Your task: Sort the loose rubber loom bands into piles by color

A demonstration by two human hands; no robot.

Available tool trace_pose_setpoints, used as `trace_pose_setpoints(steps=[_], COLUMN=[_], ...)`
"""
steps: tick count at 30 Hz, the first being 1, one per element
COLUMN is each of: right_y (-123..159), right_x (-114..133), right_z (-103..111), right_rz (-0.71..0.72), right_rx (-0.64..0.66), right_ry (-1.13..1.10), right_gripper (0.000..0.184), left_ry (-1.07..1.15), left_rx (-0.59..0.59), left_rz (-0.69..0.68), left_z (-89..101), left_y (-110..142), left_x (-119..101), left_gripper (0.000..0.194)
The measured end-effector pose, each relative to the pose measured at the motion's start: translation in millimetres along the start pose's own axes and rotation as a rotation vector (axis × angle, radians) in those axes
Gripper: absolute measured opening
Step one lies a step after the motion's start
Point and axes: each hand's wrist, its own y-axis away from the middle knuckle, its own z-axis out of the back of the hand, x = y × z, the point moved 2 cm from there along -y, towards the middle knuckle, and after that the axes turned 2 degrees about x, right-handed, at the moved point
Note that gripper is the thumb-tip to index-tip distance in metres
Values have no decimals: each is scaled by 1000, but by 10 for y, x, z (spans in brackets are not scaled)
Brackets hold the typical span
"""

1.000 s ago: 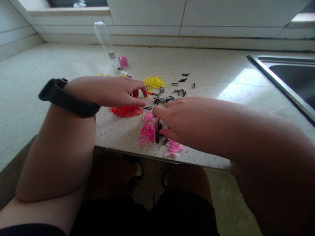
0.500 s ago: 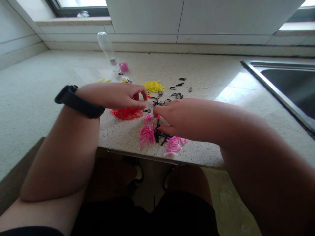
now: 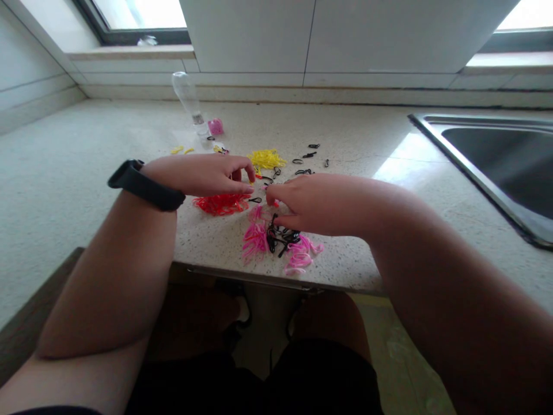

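My left hand (image 3: 220,174) hovers palm-down over the pile of red rubber bands (image 3: 221,203), its thumb and index finger apart with nothing clear between them. Across from it, my right hand (image 3: 309,202) is bent over the black rubber bands (image 3: 283,237), thumb and forefinger spread. An orange-red bit shows between those two fingers; whether it is touched I cannot tell. Pink rubber bands lie in two heaps, one on the left (image 3: 254,237) and one on the right (image 3: 300,253). Behind my hands sits a yellow rubber band pile (image 3: 266,158). One black band (image 3: 254,200) lies between the hands.
A clear plastic bottle (image 3: 188,101) stands upside down at the back, beside a pink cap-like piece (image 3: 215,127). Loose black bands (image 3: 310,155) are scattered farther back. On the right is a metal sink (image 3: 436,129). The speckled counter (image 3: 345,271) ends close to my legs.
The view has tilted up slightly, so everything sits a little lower. My right hand has shifted slightly left and away from the near black bands, showing more of them. My left hand keeps its pose.
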Motion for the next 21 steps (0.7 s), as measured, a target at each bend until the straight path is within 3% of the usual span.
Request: trace_pose_setpoints(steps=[21], right_y=[-8], right_x=[-47], right_z=[6], right_rz=[-4], right_rx=[-17], right_ry=[24], right_gripper=[31], left_ry=[21], left_rx=[-15], left_rz=[-26], left_z=[2], left_y=[9], left_x=[-1], left_gripper=[61])
